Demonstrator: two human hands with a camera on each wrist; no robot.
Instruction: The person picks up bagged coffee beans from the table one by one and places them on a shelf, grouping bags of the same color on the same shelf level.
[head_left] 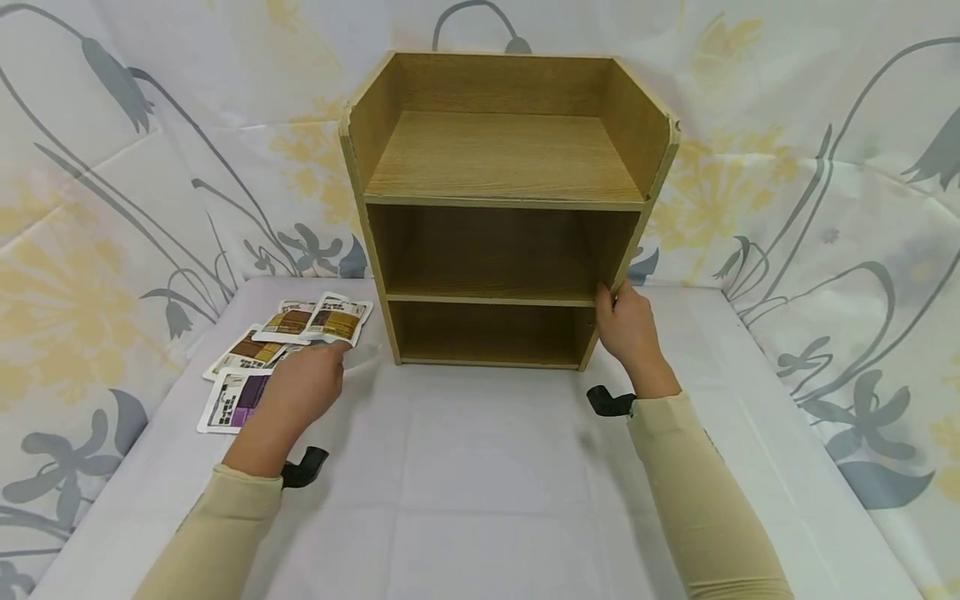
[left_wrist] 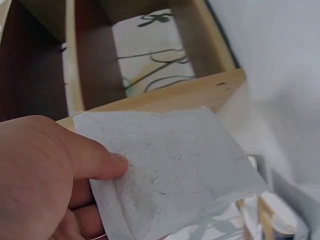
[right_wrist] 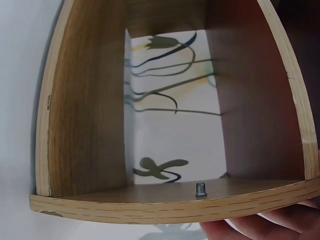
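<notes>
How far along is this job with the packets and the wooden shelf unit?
Done: the shelf unit is standing on the table, but I see no packets on its shelves. In hand: the left hand pinches one packet; the right hand grips the unit's side. Left: the other packets lie on the table; if they're meant for shelving, it seems barely begun.

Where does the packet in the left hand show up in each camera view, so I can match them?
Head: left of centre, the packet sits just above the left hand.
Left wrist: its plain pale face fills the lower middle.
Right wrist: not in it.
Shared landmark: the wooden shelf unit, partly or wholly in all three views.
</notes>
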